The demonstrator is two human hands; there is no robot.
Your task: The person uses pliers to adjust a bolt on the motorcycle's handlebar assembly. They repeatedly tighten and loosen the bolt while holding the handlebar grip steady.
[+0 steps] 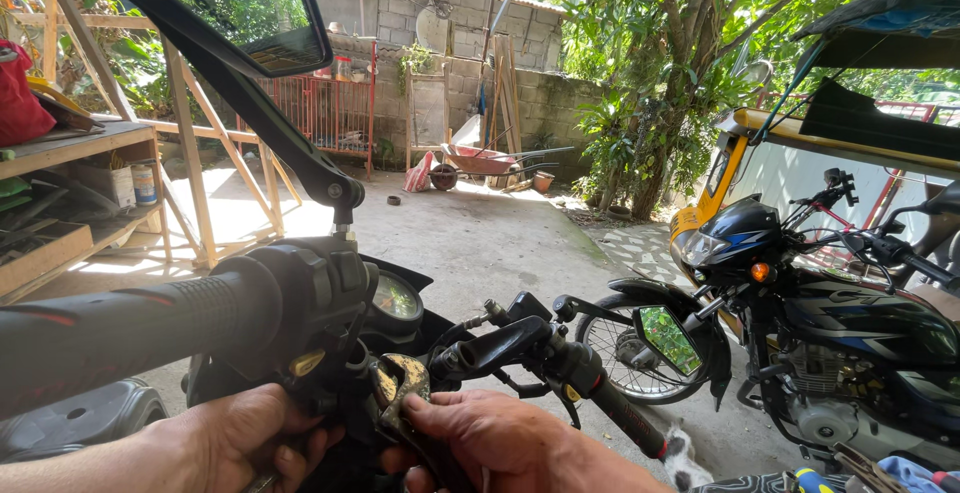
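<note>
Nearest the lens, a black ribbed handlebar grip (120,328) runs in from the left edge, above the left hand (245,438). That hand sits low under the switch housing (305,293), fingers curled around something dark beneath it; what it grips is hidden by the housing, so I cannot tell exactly what it has hold of. Just to its right, the right hand (500,443) is closed on a worn, rusty open-ended wrench (400,388), thumb pressed along the shank, with the wrench's open end pointing up into the cluster of cables and brackets directly above both hands. Hardly any free room shows between the two hands; the wrench is crowded by the housing on its left and a black lever (500,343) on its right.

Beyond the right hand, the far handlebar grip (625,418) slopes down to the right, and a small mirror (668,338) hangs off the bar. Above the left hand a long mirror stem (240,93) climbs to a dark mirror head (290,48) at the top edge. A round gauge (397,296) sits just behind the housing.

Right of the hands, well apart, a parked black motorcycle (830,313) stands with its front wheel (625,358) turned inward. Left of the hands, a wooden shelf (70,148) carries tins and clutter. Ahead of the hands lies open concrete floor (470,233), sunlit and broad, running to a wheelbarrow (485,161) against a block wall (540,103).
</note>
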